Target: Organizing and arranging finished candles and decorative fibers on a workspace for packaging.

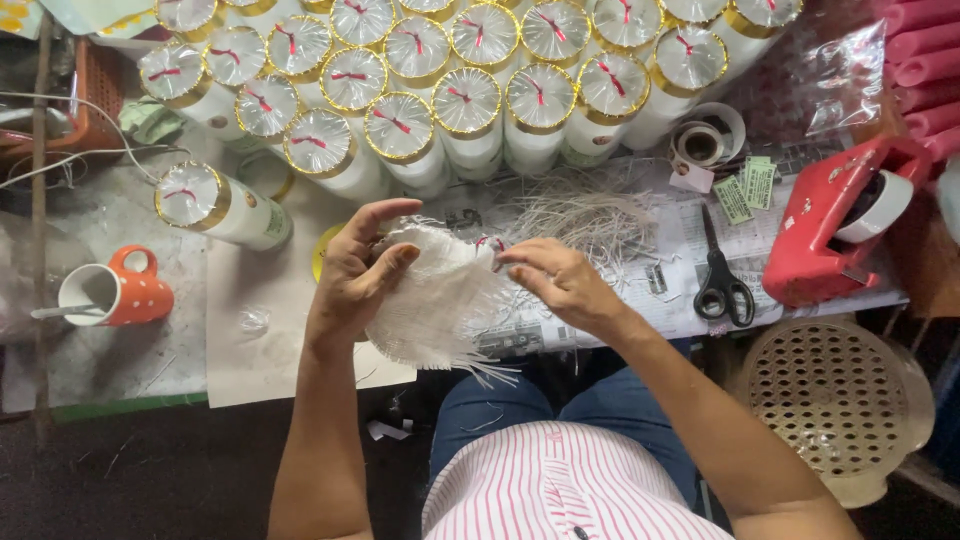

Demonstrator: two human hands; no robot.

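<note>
A round piece of white woven mesh fabric with frayed, fringed edges is held up above the table edge, between both hands. Its surface is slightly domed and crumpled, the weave fine and translucent. Loose white strands hang from its lower rim, pointing down and to the right. The left hand grips its left side, thumb on the face; the right hand pinches its upper right edge, where a small red ribbon or thread shows, details too small to tell.
</note>
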